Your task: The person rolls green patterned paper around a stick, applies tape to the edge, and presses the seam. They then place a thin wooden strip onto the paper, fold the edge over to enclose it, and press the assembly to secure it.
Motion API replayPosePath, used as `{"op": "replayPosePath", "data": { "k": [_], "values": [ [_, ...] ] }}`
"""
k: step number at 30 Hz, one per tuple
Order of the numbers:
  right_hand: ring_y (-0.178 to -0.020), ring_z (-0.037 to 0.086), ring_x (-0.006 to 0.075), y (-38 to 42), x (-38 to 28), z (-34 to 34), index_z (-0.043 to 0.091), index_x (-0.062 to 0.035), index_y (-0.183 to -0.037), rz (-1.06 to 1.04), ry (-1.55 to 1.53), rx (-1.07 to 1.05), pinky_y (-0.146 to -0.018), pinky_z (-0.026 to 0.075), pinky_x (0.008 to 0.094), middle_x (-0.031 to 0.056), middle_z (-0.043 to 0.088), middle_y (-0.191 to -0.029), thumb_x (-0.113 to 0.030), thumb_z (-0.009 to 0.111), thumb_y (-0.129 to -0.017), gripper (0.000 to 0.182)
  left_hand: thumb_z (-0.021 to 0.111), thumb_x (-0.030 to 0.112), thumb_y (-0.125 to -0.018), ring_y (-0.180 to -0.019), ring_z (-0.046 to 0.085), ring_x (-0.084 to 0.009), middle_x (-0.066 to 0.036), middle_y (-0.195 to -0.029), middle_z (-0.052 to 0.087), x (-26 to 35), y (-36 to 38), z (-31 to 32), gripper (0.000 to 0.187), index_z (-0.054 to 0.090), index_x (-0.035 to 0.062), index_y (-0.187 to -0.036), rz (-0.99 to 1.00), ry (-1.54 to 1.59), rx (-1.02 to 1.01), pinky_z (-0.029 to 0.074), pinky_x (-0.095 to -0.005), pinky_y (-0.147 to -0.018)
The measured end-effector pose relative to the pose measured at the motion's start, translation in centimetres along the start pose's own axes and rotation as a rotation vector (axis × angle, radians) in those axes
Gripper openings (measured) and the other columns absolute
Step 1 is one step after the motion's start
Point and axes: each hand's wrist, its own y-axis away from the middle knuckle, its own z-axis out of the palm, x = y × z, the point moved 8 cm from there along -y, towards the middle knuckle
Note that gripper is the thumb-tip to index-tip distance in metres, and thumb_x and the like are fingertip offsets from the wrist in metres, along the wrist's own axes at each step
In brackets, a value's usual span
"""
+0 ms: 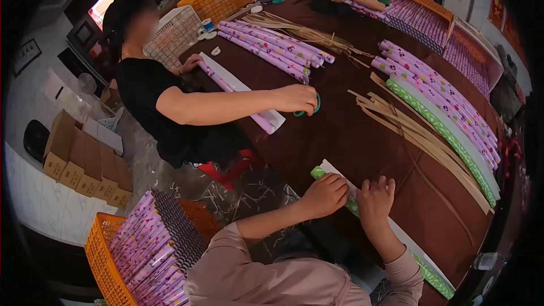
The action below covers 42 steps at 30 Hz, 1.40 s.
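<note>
A roll of green patterned wrapping paper (433, 275) with a white inner side lies along the table's near edge, running from the middle to the lower right. My left hand (325, 195) closes its fingers on the roll near its upper end. A short way to the right, my right hand (375, 201) pinches the same roll, with its fingertips bent upward. Between the hands a strip of the green paper shows. The undersides of both hands are hidden.
Tan strips (402, 127) and a green roll (436, 136) lie ahead, beside pink rolls (447, 93). Across the table's left side, a co-worker's hand (297, 99) holds green-handled scissors (317, 105). An orange crate (105, 260) of pink rolls stands at lower left.
</note>
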Motion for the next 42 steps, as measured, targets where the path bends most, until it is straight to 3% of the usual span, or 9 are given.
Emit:
{"op": "replayPosePath", "data": {
  "k": [7,42],
  "values": [
    [-0.087,0.057,0.0259,-0.1,0.0,-0.2,0.061,-0.0067,-0.069,-0.002,-0.011,-0.028,-0.096,0.038,0.0432,0.011,0.06,-0.065,-0.01,0.064,-0.072,0.005,0.067,0.013,-0.082,-0.108,0.056,-0.0303,-0.015,-0.11,0.062,1.1,0.6,0.9,0.022,0.067,-0.0026,-0.097,-0.026,-0.004,0.012,0.045,-0.0419,-0.098],
    [-0.087,0.057,0.0261,0.0,0.0,-0.3,0.061,-0.0075,-0.07,-0.001,0.013,-0.041,-0.096,0.037,0.0429,0.0111,0.061,-0.067,-0.013,0.062,-0.074,0.007,0.068,0.015,-0.082,-0.106,0.055,-0.0285,-0.012,-0.108,0.061,1.6,0.1,1.1,0.025,0.067,-0.0012,-0.1,-0.063,-0.066,0.015,0.045,-0.0409,-0.096]
  ]
}}
